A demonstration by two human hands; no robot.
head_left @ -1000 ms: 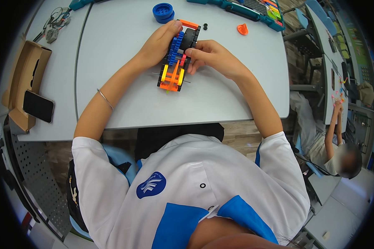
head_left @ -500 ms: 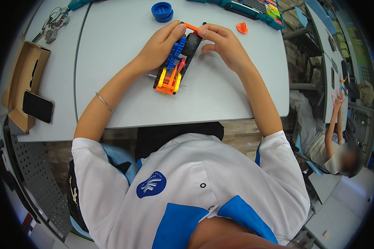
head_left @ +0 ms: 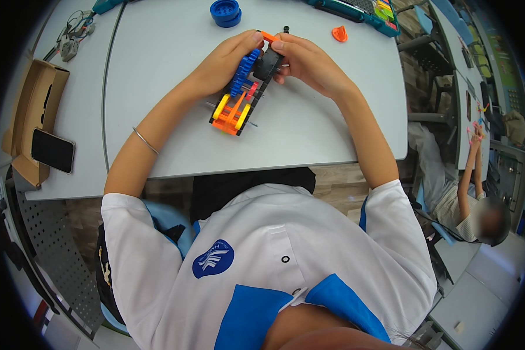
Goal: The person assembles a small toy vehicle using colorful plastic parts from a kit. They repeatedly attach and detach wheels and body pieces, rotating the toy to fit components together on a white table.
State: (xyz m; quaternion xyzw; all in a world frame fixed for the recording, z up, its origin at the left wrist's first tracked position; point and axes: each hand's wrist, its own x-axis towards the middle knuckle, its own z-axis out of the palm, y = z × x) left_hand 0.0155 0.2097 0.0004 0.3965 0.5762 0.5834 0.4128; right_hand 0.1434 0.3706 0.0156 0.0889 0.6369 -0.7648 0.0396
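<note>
Between my hands is a toy building-block model (head_left: 244, 93) with blue gears, a black block, yellow wheels and orange and pink parts. My left hand (head_left: 224, 61) grips its far left side, thumb against an orange beam (head_left: 267, 37) at the far end. On the other side, my right hand (head_left: 307, 61) is closed round the far right end, thumb at the same beam and fingertips curled beside the black block. Thin rods stick out of the near end. Some of my fingers are hidden behind the model.
Blue wheel hubs (head_left: 226, 13) and a small orange piece (head_left: 339, 34) lie beyond my hands. A teal parts case (head_left: 356, 16) stands at the far edge. To the left are an open cardboard box (head_left: 51, 87), a phone (head_left: 53, 150) and wired parts (head_left: 71, 48). Another person (head_left: 469, 210) sits far right.
The model's near end has swung slightly left. My right fingers, spread off the model before, have curled in against its right side. My left hand keeps its grip.
</note>
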